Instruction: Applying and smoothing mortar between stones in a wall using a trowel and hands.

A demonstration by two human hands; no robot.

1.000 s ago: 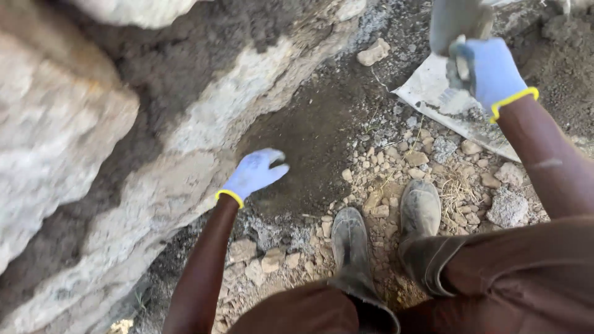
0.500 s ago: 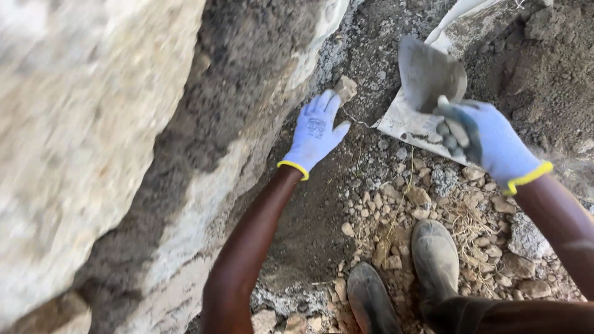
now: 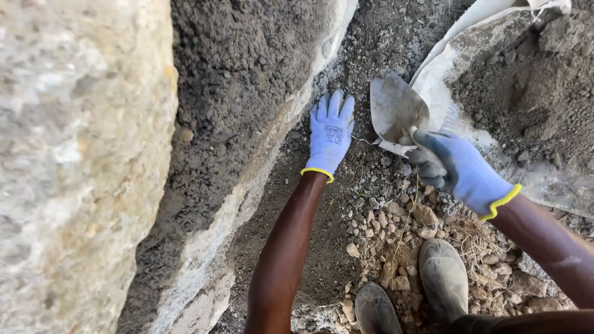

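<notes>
Left hand, in a pale blue glove, lies flat with fingers spread on the ground at the foot of the stone wall, at about 12 o'clock from the boots. Right hand is clenched round the handle of a trowel, blade up and bare, at about 1 o'clock from the left hand and just beside it. Mortar pile sits on a white sack at 3 o'clock from the trowel. Loose rubble around the boots.
</notes>
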